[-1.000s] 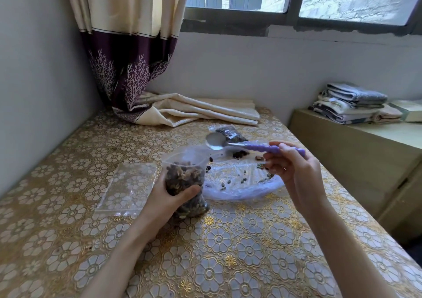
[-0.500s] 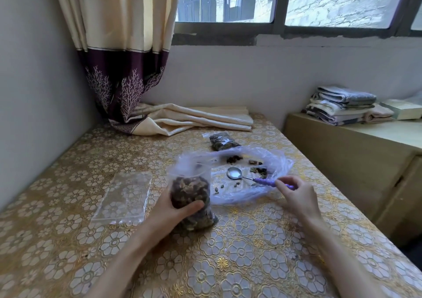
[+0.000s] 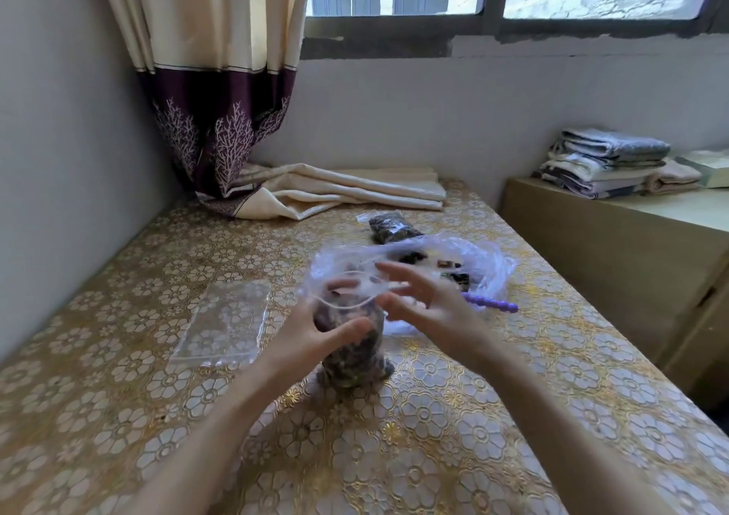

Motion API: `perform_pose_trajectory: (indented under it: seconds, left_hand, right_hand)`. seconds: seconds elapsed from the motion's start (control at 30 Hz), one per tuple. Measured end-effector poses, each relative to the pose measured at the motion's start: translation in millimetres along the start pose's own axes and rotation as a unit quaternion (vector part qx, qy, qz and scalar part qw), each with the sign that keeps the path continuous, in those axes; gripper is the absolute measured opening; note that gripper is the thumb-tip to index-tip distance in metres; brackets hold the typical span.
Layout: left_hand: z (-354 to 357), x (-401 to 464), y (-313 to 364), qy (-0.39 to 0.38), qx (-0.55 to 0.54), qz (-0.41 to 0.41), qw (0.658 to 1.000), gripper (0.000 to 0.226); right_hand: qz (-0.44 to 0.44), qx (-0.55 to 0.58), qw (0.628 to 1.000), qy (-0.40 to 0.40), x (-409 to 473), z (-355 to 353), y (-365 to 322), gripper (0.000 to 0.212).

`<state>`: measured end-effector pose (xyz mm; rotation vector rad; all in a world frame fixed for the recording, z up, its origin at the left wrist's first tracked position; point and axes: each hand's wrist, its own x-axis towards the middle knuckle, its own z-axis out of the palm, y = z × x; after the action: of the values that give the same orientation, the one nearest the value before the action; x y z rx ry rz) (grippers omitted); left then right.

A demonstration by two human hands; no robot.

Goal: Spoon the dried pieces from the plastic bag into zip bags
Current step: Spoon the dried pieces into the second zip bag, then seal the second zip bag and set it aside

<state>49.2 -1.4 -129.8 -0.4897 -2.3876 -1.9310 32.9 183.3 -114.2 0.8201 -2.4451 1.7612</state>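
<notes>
left hand [image 3: 311,333] wrapped around upright zip bag [image 3: 351,341] of dried pieces, standing on worktop [image 3: 434,416]. right hand [image 3: 430,309] beside its mouth, fingers [image 3: 394,272] spread, holding nothing. purple-handled spoon [image 3: 493,303] lying by crumpled plastic bag [image 3: 473,258] just behind.
</notes>
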Motion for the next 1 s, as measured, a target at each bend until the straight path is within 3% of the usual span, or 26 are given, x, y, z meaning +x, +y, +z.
perform_pose_trajectory:
  seconds: [0.17, 0.37, 0.6, 0.67, 0.87, 1.0]
  left_hand:
    - [3.3, 2.6, 8.5, 0.085, 0.031, 0.02, 0.996, 0.033]
    - [3.1, 5.1, 30.1, 0.097, 0.009, 0.104, 0.99, 0.031]
    - [-3.8, -8.9, 3.2, 0.03, -0.053, -0.045, 0.997, 0.027]
    - [-3.7, -10.9, 5.5, 0.03, -0.058, -0.031, 0.997, 0.021]
    - [-9.0, -5.7, 23.9, 0.128, -0.005, 0.078, 0.989, 0.009]
    - [-16.3, -7.4, 24.7, 0.075, -0.037, 0.055, 0.995, 0.018]
  right_hand:
    - [-0.032, 0.026, 0.996, 0.074, 2.9, 11.5, 2.3, 0.011]
    - [-0.131, 0.111, 0.975, 0.139, 2.7, 5.6, -18.2, 0.011]
    - [0.011, 0.091, 0.993, 0.071, -8.2, 9.0, 3.8, 0.01]
    - [0.011, 0.109, 0.992, 0.066, -7.4, 9.9, 2.3, 0.011]
    - [-0.033, 0.13, 0.983, 0.122, -4.2, 12.4, -11.5, 0.012]
    - [-0.036, 0.107, 0.987, 0.117, -8.0, 9.7, -14.6, 0.012]
